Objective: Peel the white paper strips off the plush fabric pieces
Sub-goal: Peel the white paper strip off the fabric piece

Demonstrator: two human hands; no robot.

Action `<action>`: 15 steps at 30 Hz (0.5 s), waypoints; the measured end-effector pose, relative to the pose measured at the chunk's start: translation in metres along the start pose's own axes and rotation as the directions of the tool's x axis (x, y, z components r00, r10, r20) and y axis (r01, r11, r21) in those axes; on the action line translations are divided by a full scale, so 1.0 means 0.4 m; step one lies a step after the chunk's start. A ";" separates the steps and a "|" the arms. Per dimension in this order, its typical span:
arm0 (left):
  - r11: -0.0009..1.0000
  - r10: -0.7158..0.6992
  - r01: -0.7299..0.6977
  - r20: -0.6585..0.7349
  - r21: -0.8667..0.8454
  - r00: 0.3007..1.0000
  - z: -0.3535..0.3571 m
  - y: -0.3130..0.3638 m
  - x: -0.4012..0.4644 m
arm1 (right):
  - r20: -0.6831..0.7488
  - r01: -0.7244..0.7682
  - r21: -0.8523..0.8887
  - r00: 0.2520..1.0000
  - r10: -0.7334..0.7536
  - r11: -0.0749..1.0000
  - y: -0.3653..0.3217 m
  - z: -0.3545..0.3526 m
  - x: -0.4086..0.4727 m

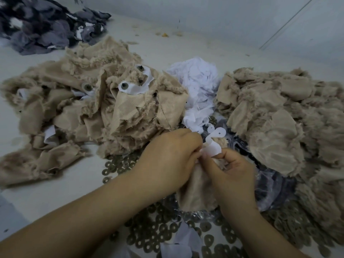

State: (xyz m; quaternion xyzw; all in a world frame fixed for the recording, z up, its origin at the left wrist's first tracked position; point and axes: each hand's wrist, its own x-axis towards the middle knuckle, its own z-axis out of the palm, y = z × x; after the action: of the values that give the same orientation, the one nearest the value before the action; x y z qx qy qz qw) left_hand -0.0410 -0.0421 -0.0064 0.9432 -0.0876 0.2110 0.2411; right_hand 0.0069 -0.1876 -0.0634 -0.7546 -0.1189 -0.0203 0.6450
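I hold a beige plush fabric piece between both hands near the middle of the view. My left hand grips its upper edge. My right hand pinches a curled white paper strip that rises from the piece, a round hole showing near the strip's top. To the left lies a pile of beige plush pieces, some with white strips and plastic eyes on them. Another beige plush pile lies to the right.
A heap of crumpled white paper strips sits behind my hands between the two piles. Several grey-brown round washers lie scattered on the white table, some over a clear plastic bag. Grey fabric scraps are heaped at the far left.
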 end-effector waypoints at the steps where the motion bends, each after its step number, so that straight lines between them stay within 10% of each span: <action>1: 1.000 0.026 -0.026 -0.015 0.010 1.000 0.016 0.000 -0.002 | 0.002 -0.002 -0.002 1.000 0.002 1.000 -0.001 0.000 0.000; 7: 0.983 0.180 -0.177 -0.119 0.041 0.976 0.051 -0.024 -0.020 | -0.015 -0.021 -0.009 1.000 0.021 1.000 0.001 -0.001 0.006; 15: 0.895 -0.169 0.103 -0.116 -0.434 0.979 0.053 -0.038 -0.013 | -0.014 -0.007 0.019 1.000 0.008 1.000 0.008 -0.002 0.005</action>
State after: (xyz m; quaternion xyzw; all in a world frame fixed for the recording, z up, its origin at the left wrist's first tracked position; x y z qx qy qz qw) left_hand -0.0342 -0.0391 -0.0321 0.8531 -0.0468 0.2399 0.4610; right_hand 0.0097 -0.1883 -0.0661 -0.7488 -0.1118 -0.0220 0.6529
